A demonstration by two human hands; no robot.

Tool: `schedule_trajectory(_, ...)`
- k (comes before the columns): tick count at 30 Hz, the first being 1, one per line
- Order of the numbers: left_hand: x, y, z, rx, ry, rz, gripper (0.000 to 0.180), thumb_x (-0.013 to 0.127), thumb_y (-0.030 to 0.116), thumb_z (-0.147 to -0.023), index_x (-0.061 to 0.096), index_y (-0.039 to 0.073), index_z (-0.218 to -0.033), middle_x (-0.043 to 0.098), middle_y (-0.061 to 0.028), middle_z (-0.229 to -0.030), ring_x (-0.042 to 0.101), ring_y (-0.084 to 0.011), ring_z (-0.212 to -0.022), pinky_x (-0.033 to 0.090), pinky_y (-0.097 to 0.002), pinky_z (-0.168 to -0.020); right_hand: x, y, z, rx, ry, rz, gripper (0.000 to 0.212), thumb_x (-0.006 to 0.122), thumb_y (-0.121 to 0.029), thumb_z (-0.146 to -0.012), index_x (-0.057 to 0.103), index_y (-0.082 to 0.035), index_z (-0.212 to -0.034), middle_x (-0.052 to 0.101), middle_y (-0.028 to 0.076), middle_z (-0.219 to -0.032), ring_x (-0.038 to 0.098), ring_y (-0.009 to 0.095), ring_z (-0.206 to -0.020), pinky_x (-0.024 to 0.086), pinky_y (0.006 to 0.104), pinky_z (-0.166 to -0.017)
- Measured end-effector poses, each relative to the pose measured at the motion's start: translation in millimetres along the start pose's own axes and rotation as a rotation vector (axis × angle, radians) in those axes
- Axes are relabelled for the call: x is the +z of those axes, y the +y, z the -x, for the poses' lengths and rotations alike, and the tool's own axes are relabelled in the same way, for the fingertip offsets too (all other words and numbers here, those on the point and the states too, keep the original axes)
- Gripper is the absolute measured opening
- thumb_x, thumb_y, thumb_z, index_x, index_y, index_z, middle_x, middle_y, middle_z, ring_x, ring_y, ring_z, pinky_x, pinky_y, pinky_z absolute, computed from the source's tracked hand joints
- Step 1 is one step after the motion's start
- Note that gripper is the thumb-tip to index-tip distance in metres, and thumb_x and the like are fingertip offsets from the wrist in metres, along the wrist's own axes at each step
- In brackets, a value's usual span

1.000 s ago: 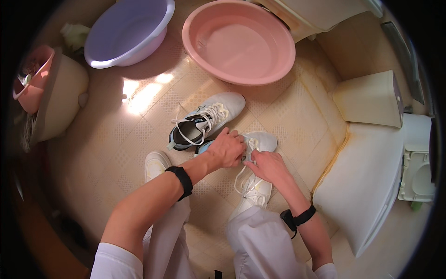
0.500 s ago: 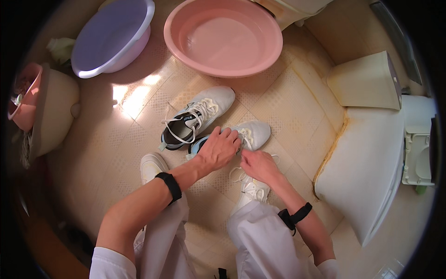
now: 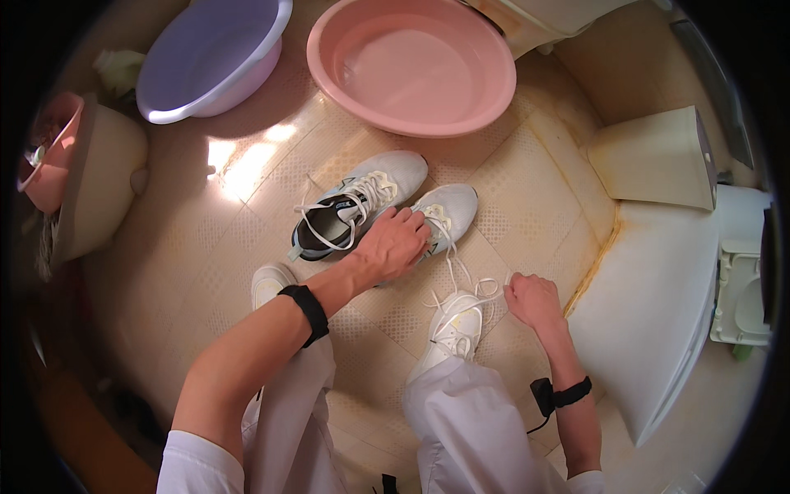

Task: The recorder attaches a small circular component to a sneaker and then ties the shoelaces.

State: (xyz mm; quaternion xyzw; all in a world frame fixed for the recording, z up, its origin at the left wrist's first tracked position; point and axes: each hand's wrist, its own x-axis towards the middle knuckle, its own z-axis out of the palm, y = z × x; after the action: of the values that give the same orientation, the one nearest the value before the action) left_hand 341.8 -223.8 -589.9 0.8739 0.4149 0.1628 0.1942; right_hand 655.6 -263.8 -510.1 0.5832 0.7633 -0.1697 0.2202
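Two white-grey sneakers stand side by side on the tiled floor, toes pointing away and to the right. My left hand wraps over the right-hand sneaker, hiding its opening and heel. A loose white shoelace runs from that sneaker toward me and loops above my right shoe. Its far end reaches my right hand, whose fingers are pinched together out to the right. Beside my left hand, the other sneaker has its lace threaded, with one loop hanging over its dark opening.
White shoes are on my feet, the right one under the loose lace. A pink basin with water and a purple basin stand beyond the sneakers. A cream bin and a white fixture are at right, a beige container at left.
My right hand has moved away to the right and slightly toward me, drawing the lace out from the sneaker. The left hand has stayed on the sneaker.
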Motion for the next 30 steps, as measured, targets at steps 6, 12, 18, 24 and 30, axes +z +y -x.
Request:
schedule_trajectory(6,-0.9,-3.0,3.8,0.108,-0.048,-0.017,0.017,0.065,0.026,-0.095,0.064,0.009,-0.098,0.059,-0.0073,-0.099,0.059,-0.0261,-0.099,0.046,-0.0405,-0.087,-41.7,-46.2,-42.0,0.036,0.114,-0.238,0.018,0.066,-0.023,-0.095,0.068,-0.005,-0.1,0.073,0.016,-0.086,0.071,0.038,-0.081,0.055,0.0491,-0.076)
schedule_trajectory(12,-9.7,-0.8,2.3,0.366,-0.175,-0.102,0.016,0.067,0.027,-0.092,0.067,0.014,-0.102,0.058,-0.0032,-0.106,0.056,-0.0219,-0.105,0.045,-0.0404,-0.089,-26.4,-78.0,-65.9,-0.147,0.231,-0.47,0.014,0.067,-0.02,-0.095,0.066,-0.007,-0.101,0.068,0.014,-0.098,0.07,0.036,-0.085,0.055,0.0484,-0.077)
schedule_trajectory(18,-10.7,19.4,24.1,0.299,-0.194,-0.163,0.024,0.066,0.026,-0.09,0.064,0.017,-0.113,0.055,-0.0092,-0.133,0.053,-0.0278,-0.125,0.044,-0.0445,-0.101,8.1,-82.0,-73.7,-0.211,0.19,-0.376,0.018,0.071,-0.018,-0.091,0.064,-0.004,-0.099,0.068,0.014,-0.099,0.07,0.038,-0.087,0.056,0.0497,-0.078)
schedule_trajectory(24,-4.3,18.6,28.9,0.26,-0.201,-0.253,0.032,0.064,0.021,-0.091,0.058,0.018,-0.122,0.047,-0.0124,-0.152,0.047,-0.0332,-0.138,0.041,-0.0484,-0.109,15.1,-71.1,-81.4,-0.22,0.121,-0.526,0.01,0.07,-0.01,-0.09,0.065,-0.002,-0.093,0.067,0.012,-0.084,0.069,0.028,-0.077,0.056,0.0403,-0.07)
schedule_trajectory(30,-5.9,19.2,31.2,0.267,-0.248,-0.203,0.031,0.064,0.018,-0.09,0.059,0.019,-0.121,0.048,-0.0102,-0.152,0.048,-0.0325,-0.138,0.041,-0.0484,-0.108,8.4,-61.6,-85.7,-0.117,-0.155,-0.938,0.007,0.069,-0.004,-0.092,0.064,0.0,-0.091,0.061,0.007,-0.073,0.062,0.015,-0.066,0.052,0.0308,-0.062)
